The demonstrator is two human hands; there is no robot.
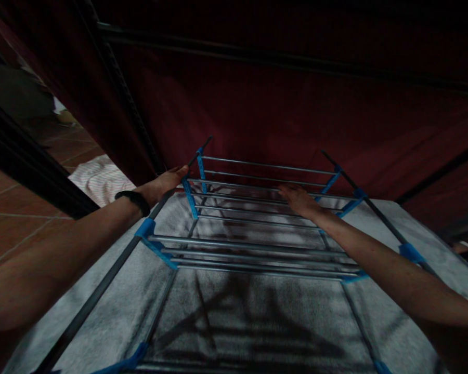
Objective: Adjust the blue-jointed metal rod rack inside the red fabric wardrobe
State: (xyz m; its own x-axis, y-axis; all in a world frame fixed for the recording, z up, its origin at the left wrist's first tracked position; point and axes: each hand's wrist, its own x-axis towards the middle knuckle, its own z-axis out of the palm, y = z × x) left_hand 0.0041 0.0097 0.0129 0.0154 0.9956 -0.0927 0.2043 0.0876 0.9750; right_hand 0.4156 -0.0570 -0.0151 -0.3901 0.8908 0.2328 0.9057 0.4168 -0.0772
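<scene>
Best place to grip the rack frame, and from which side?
Grip the rack by its dark side poles, one per side, from above. The left hand already rests on the left pole; the right hand sits on thin crossbars, which probably give a weaker hold.

You are looking down at a metal rack (pixel 253 244) with thin grey bars and blue corner pieces. Its shelves sit one above another, and the bars run side to side. Under the rack lies a grey, fuzzy mat (pixel 257 306), and the rack's dark shadow falls across it. Off to your left is a red-brown tiled floor (pixel 11 218), and a pale striped cloth (pixel 101 179) lies on those tiles
</scene>
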